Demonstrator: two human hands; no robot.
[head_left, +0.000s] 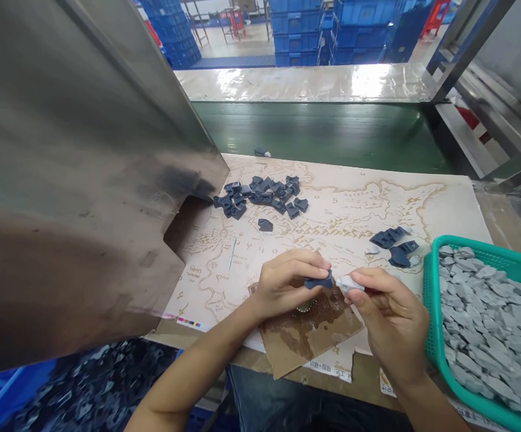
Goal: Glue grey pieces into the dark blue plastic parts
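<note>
Between the thumb and fingers of my left hand [287,279] is a small dark blue plastic part [319,281]. My right hand [393,315] pinches a light grey plastic piece [347,284], its tip right beside the dark part; whether the two touch I cannot tell. Both hands are over a stained piece of cardboard [308,336], where a small round item [304,307] shows partly under my left hand. Loose dark blue parts [265,192] lie in a heap farther back on the map-printed sheet [332,213]. A smaller group of dark parts [395,245] with grey pieces sits to the right.
A green basket [436,306] full of grey pieces stands at the right. A large metal panel [84,180] blocks the left side. Beyond the sheet runs a green conveyor belt [323,129]. Below left, a blue bin [30,384] holds many dark parts. Blue crates [296,30] are stacked behind.
</note>
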